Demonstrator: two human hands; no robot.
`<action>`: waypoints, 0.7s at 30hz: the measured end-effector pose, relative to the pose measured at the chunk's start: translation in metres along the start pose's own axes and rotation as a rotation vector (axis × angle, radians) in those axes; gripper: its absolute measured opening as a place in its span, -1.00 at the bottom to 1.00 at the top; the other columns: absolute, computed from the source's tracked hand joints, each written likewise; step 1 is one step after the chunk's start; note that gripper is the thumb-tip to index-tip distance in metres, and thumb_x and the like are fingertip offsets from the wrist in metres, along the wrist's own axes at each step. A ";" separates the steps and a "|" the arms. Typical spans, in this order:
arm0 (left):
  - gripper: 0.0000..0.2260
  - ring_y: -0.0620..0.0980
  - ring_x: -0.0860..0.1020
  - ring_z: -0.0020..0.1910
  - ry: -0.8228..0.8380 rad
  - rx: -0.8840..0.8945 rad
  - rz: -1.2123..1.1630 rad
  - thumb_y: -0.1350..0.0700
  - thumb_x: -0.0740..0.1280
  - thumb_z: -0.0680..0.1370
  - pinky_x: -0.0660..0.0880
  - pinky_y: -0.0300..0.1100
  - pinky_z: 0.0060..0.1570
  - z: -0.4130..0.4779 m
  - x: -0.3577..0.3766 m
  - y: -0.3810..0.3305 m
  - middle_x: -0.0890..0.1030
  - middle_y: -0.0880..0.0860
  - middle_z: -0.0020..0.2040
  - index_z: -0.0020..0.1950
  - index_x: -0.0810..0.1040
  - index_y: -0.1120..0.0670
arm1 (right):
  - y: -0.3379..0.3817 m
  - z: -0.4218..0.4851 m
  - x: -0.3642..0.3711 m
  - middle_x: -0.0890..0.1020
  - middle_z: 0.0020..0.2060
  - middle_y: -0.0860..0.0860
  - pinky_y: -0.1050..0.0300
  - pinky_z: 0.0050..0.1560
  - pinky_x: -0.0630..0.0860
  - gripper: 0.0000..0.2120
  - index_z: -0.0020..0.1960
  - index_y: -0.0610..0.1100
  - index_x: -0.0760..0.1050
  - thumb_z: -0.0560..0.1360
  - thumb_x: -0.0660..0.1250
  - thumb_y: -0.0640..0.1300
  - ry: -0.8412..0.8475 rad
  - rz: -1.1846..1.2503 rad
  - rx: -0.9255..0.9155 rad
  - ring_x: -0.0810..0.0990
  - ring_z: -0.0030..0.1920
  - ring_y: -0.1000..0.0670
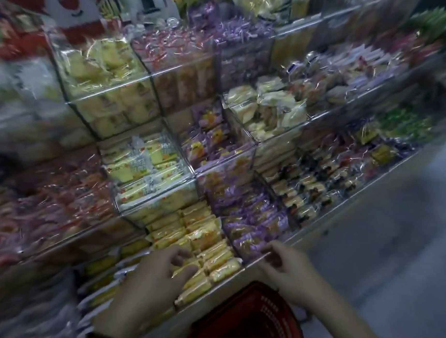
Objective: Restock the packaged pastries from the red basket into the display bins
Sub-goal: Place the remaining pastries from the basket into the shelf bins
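Both hands are out over the lowest front row of the display bins, and the red basket sits below them, between the forearms and close to the person's body. From here its inside is too dark to tell whether any pastries are left in it.

The left hand lies over the yellow packs, fingers bent down and touching the front ones. I cannot tell whether it is pinching a pack or only pressing it into line. Those packs lie flat in two columns, their long sides running across the bin, left to right, tilting up a little to the right.

The right hand is at the front edge of the next bin to the right, where the purple packs are heaped loosely. Its fingers are curled there, but the blur hides whether they hold a pack or the rim.

As I judge it, the next reach is back and down: the basket lies toward the person from both hands and about equally near to each, perhaps a touch nearer the right.

The upper tiers hold more wrapped cakes, yellow, purple, red and cream, each kind in its own clear compartment and all well filled. The grey floor runs off to the right.
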State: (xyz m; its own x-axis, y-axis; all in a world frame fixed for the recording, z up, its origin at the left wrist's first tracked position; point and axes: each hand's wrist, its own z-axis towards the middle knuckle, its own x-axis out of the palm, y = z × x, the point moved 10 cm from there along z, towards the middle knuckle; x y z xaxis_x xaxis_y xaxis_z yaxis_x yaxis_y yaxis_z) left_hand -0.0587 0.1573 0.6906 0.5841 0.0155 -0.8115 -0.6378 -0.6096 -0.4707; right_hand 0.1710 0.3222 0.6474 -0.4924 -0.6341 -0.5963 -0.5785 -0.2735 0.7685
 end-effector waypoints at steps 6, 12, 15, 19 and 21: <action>-0.81 -0.21 0.56 0.06 -0.100 -0.123 -0.155 -0.23 0.37 0.60 0.56 -0.20 -0.07 -0.006 0.038 -0.037 0.59 -0.20 0.13 0.18 0.52 -0.25 | -0.044 0.018 -0.031 0.65 -0.03 0.16 0.18 0.00 0.59 -0.84 0.18 0.08 0.57 0.60 0.42 0.01 0.087 0.042 -0.012 0.63 -0.07 0.19; -0.72 -0.13 0.58 0.10 -0.122 -0.210 -0.211 -0.22 0.36 0.62 0.57 -0.15 -0.01 0.009 0.063 -0.050 0.59 -0.14 0.16 0.27 0.55 -0.15 | -0.053 0.033 -0.028 0.66 -0.03 0.14 0.01 0.07 0.63 -0.86 0.15 0.05 0.57 0.61 0.39 0.03 0.148 -0.004 -0.016 0.63 -0.05 0.14; -0.68 -0.10 0.57 0.11 -0.139 -0.201 -0.250 -0.20 0.35 0.63 0.56 -0.14 0.04 0.021 0.061 -0.052 0.59 -0.12 0.21 0.33 0.53 -0.10 | -0.041 0.045 -0.023 0.65 -0.01 0.16 0.05 0.10 0.61 -0.84 0.15 0.04 0.57 0.61 0.39 0.05 0.165 -0.027 -0.037 0.62 -0.01 0.15; -0.68 -0.11 0.56 0.07 -0.103 -0.166 -0.251 -0.21 0.34 0.64 0.51 -0.20 -0.09 0.039 0.053 -0.043 0.59 -0.11 0.22 0.32 0.54 -0.11 | -0.025 0.059 -0.022 0.66 0.05 0.11 0.28 -0.11 0.56 -0.79 0.21 0.03 0.58 0.61 0.40 0.06 0.139 -0.072 -0.025 0.63 0.00 0.17; -0.69 -0.12 0.59 0.02 -0.079 -0.151 -0.285 -0.21 0.34 0.64 0.53 -0.21 -0.15 0.052 0.050 -0.039 0.59 -0.11 0.20 0.31 0.54 -0.11 | -0.018 0.065 -0.023 0.66 0.05 0.12 0.32 -0.21 0.51 -0.79 0.22 0.04 0.56 0.62 0.39 0.07 0.122 -0.097 -0.017 0.63 -0.01 0.15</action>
State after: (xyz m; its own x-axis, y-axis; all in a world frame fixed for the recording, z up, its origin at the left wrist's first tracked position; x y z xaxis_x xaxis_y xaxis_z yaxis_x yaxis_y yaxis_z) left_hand -0.0307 0.2232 0.6503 0.6837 0.2601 -0.6818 -0.3696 -0.6821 -0.6309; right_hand 0.1505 0.3891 0.6325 -0.3513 -0.6871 -0.6360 -0.6082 -0.3490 0.7129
